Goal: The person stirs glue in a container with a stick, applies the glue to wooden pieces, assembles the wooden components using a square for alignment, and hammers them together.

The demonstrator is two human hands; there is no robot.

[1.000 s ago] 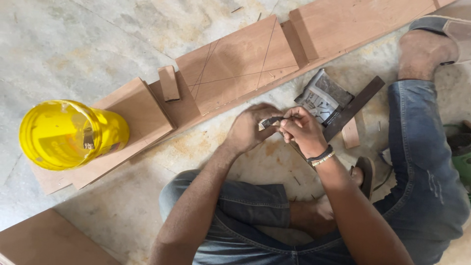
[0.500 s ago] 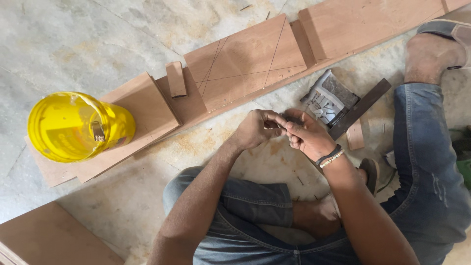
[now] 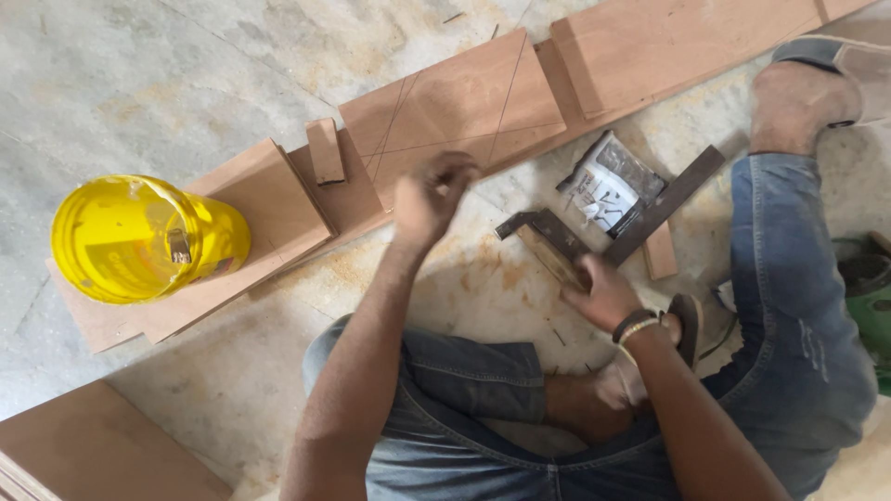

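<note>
The right hand (image 3: 601,295) was closed on the blade of the dark L-shaped metal try square (image 3: 608,237) lying on the floor, judged rigid, moderately heavy, best held mid-blade; the blurred left hand (image 3: 432,197) hovered loosely curled over the pencil-marked plywood board (image 3: 464,102), contents indeterminate.

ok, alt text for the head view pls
Seated on a stone floor, a person lifts the left hand over pencil-marked wood boards while the right hand rests on a metal try square. A yellow bucket lies tipped at left.
</note>
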